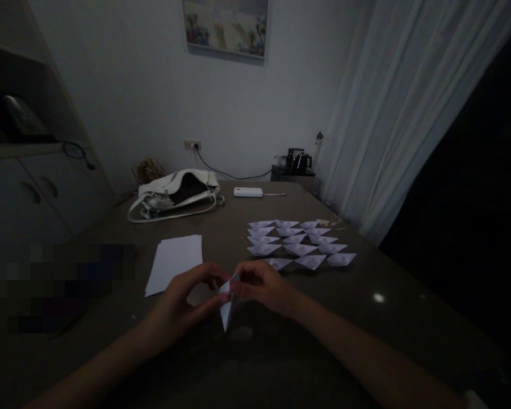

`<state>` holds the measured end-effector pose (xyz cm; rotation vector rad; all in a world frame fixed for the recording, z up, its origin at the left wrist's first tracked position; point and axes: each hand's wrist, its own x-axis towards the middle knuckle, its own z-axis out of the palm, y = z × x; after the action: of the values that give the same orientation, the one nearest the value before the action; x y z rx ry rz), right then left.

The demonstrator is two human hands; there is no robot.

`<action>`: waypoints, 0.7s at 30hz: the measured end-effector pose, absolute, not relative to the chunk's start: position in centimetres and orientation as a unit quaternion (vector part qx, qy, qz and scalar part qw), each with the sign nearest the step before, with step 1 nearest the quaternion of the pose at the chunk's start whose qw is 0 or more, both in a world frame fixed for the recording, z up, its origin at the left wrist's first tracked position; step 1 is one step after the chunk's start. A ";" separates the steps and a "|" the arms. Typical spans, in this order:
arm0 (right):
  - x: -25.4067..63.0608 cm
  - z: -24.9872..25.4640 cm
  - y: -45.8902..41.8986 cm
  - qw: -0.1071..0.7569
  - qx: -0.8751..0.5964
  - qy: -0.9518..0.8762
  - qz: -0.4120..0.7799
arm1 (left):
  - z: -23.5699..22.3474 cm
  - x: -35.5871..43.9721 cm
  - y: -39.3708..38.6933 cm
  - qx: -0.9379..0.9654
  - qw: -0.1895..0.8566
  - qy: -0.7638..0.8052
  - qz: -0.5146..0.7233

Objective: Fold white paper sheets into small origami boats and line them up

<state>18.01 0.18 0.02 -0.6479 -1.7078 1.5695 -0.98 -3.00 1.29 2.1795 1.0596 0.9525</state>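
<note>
Above the near part of the dark table, a small piece of folded white paper (pixel 226 316) is held upright, its lower end narrowing to a point. My left hand (pixel 191 292) pinches it from the left with thumb and fingers. From the other side my right hand (pixel 259 284) grips it, fingers curled round its upper part and hiding some of the folds. Just beyond my right hand stand several folded paper boats (pixel 310 261) in rows. A stack of white paper sheets (pixel 176 258) lies flat beyond my left hand.
A white handbag (pixel 174 190) lies at the table's far left. Near the back edge is a white power bank (pixel 247 192) with a short cable. Small paper scraps (pixel 327 222) lie behind the boats. A sheer curtain (pixel 366 113) hangs along the right side.
</note>
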 end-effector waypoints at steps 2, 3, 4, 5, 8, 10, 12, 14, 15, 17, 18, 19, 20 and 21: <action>18.0 0.0 0.2 0.362 -0.258 -0.669 0.596 | 1.3 -0.9 -3.3 0.812 0.229 0.399 0.358; 18.0 0.0 0.2 0.364 -0.259 -0.675 0.587 | 1.3 -0.9 -3.4 0.814 0.210 0.400 0.364; 18.0 -0.1 0.2 0.364 -0.259 -0.682 0.579 | 1.3 -0.8 -3.5 0.816 0.195 0.400 0.368; 18.0 -0.1 0.1 0.362 -0.258 -0.689 0.572 | 1.3 -0.8 -3.6 0.821 0.183 0.398 0.367; 17.9 -0.2 -0.1 0.350 -0.252 -0.707 0.560 | 1.3 -0.9 -3.7 0.836 0.164 0.387 0.352; 17.9 -0.3 -0.3 0.348 -0.247 -0.715 0.554 | 1.2 -1.0 -3.7 0.845 0.154 0.378 0.346; 17.8 -0.2 -0.4 0.348 -0.249 -0.724 0.541 | 1.2 -1.0 -3.8 0.845 0.144 0.377 0.352; 17.7 -0.1 -0.6 0.345 -0.259 -0.729 0.531 | 1.3 -1.0 -3.9 0.845 0.138 0.375 0.354; 17.6 0.0 -0.8 0.346 -0.265 -0.730 0.527 | 1.3 -0.9 -4.1 0.844 0.138 0.376 0.356; 17.5 0.1 -1.0 0.351 -0.275 -0.731 0.517 | 1.3 -0.7 -4.3 0.844 0.142 0.373 0.359; 17.4 0.2 -1.1 0.357 -0.280 -0.731 0.510 | 1.3 -0.6 -4.3 0.845 0.145 0.369 0.359; 17.4 0.2 -1.1 0.363 -0.284 -0.732 0.501 | 1.2 -0.5 -4.4 0.846 0.146 0.366 0.360; 17.3 0.2 -1.2 0.369 -0.290 -0.733 0.493 | 1.2 -0.5 -4.4 0.847 0.147 0.361 0.361; 17.3 0.2 -1.3 0.373 -0.296 -0.732 0.488 | 1.1 -0.4 -4.4 0.852 0.145 0.353 0.359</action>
<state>17.26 -1.25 0.17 -0.7595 -1.8754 1.2494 -0.44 -4.36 1.08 2.4539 1.0175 1.0331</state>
